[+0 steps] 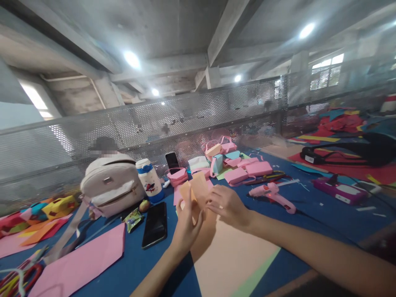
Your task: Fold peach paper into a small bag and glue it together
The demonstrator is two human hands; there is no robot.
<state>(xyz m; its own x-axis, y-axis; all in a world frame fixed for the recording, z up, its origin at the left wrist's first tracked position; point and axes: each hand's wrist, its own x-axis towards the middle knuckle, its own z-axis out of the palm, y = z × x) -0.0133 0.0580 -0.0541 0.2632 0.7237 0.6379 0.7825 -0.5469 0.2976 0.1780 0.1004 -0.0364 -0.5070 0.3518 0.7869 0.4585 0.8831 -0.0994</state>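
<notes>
Between my two hands is a folded piece of orange paper (200, 188), upright above a large peach sheet. My left hand (186, 222) holds its left side, with the thumb and fingers around the lower edge. On the right side, the fingers of my right hand (223, 203) are bent and pinched at the paper's edge. The peach sheet (229, 255) lies on the blue table with a green sheet (261, 274) showing beneath it. A pink glue gun (274, 195) rests to the right of my right hand.
A black phone (154, 225), a wrapped snack (133, 220), a bottle (149, 181) and a backpack (111, 185) stand or lie left. Pink paper bags (247, 170) are behind my hands. Pink sheet (83, 264) and scissors (26, 276) lie front left; purple box (338, 190) right.
</notes>
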